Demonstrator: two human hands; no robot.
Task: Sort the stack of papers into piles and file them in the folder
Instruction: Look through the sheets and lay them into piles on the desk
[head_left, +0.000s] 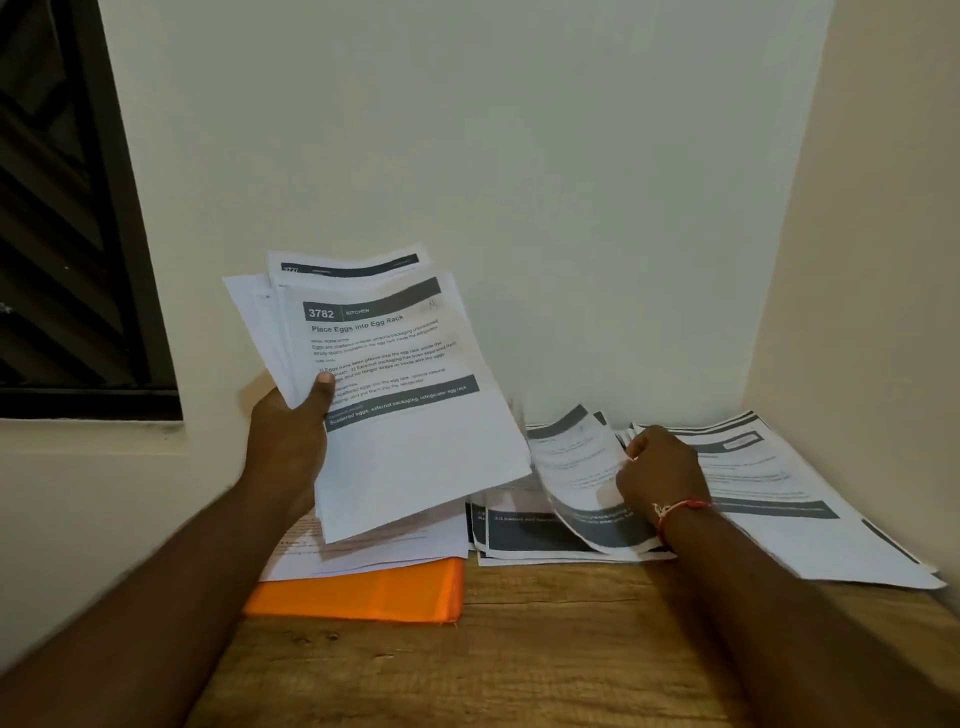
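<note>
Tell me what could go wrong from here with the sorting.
1. The left hand grips the fanned stack by one lower corner only, so loose sheets might slip out and mix.
2. The right hand holds a curled sheet over the middle pile, next to the right pile. It could crease or land askew.
3. Papers cover the folder, so opening it may scatter them.

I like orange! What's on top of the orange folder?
Loose white papers lie across the back of the orange folder. The stack in the left hand hides the rest of them.
</note>
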